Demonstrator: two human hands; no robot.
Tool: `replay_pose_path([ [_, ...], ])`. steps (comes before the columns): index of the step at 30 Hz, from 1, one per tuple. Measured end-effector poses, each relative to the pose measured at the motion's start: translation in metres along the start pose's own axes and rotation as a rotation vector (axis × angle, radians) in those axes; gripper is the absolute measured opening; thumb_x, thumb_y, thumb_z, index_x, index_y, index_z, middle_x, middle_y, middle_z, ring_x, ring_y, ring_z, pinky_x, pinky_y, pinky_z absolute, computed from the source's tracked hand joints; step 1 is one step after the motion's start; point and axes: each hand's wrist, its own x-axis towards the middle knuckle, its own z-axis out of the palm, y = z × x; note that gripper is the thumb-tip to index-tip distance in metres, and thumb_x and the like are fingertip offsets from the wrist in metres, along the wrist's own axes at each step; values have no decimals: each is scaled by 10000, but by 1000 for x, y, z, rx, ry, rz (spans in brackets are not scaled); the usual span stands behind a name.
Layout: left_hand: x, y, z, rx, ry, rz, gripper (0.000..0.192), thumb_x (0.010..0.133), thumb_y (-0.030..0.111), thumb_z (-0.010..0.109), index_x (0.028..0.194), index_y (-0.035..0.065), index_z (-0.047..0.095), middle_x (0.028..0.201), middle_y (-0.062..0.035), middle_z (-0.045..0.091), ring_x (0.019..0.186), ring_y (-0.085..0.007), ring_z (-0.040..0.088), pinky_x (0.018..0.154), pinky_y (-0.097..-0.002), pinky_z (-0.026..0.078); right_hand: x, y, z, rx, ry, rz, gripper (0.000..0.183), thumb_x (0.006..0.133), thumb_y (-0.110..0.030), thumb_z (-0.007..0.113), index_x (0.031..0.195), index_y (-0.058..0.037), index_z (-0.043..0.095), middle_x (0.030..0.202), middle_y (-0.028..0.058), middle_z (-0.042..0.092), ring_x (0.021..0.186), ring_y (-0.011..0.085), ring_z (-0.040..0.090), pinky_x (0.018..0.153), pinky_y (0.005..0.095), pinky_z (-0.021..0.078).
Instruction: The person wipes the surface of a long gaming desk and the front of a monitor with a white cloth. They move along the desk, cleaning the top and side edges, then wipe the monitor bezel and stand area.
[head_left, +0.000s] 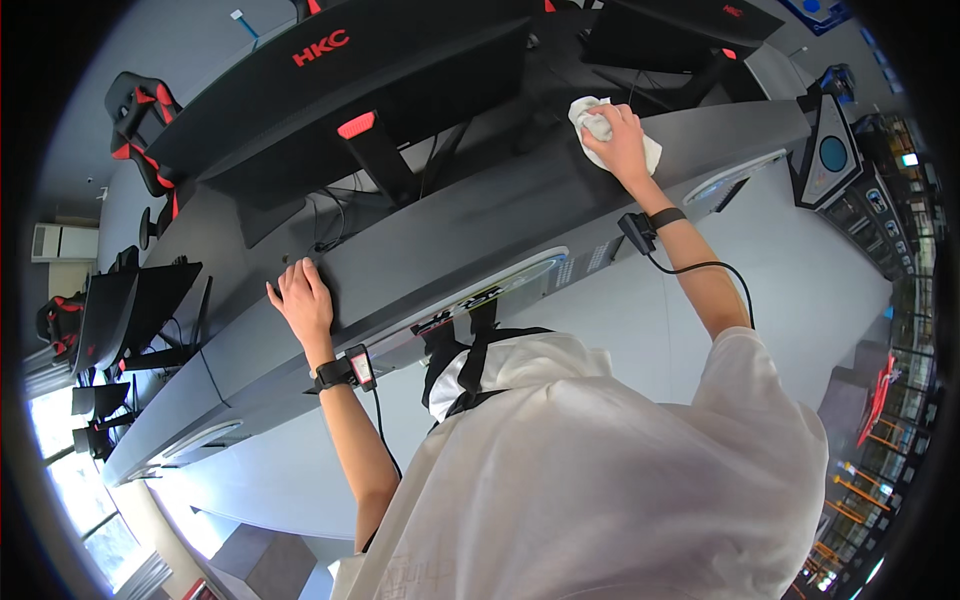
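Observation:
My right hand (621, 144) grips a crumpled white cloth (592, 118) against the top of a long dark grey desk ledge (480, 217). Part of the cloth hangs out beside my fingers and palm. My left hand (306, 300) rests on the same ledge further left, fingers slightly apart, with nothing in it. Behind the ledge stands a large black HKC monitor (360, 97), seen from the back, on a black stand with a red-topped neck (375, 154). Each wrist wears a black strap with a small cabled device.
Another black monitor (667, 37) stands beyond my right hand, and more monitors (135, 315) stand at the left. Loose black cables (334, 225) lie behind the ledge near my left hand. Black and red gaming chairs (142, 127) are at the far left. A grey angular console (832, 154) stands at the right.

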Motion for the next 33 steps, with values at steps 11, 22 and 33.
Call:
replay_pose_path([
  [11, -1, -11, 7, 15, 0, 42, 432, 1130, 359, 395, 1226, 84, 714, 1178, -72, 713, 1234, -283, 617, 1252, -618, 226, -73, -35, -37, 14, 10, 17, 383, 757, -231, 859, 1114, -179, 732, 1129, 113, 601, 1046, 376, 583, 929, 485, 487],
  [22, 0, 1, -3, 12, -67, -20, 424, 1120, 367, 432, 1210, 68, 720, 1241, -75, 715, 1266, -282, 605, 1264, -613, 204, -67, -41, -35, -8, -4, 21, 373, 760, -223, 845, 1097, -153, 703, 1102, 118, 602, 1064, 367, 568, 957, 476, 472],
  [33, 1, 1, -2, -17, -50, -16, 420, 1122, 363, 427, 1169, 67, 721, 1211, -83, 719, 1241, -282, 615, 1257, -613, 208, -9, -42, 14, -30, 7, 4, 410, 755, -291, 867, 1126, -217, 710, 1112, 75, 589, 1140, 350, 568, 947, 499, 465],
])
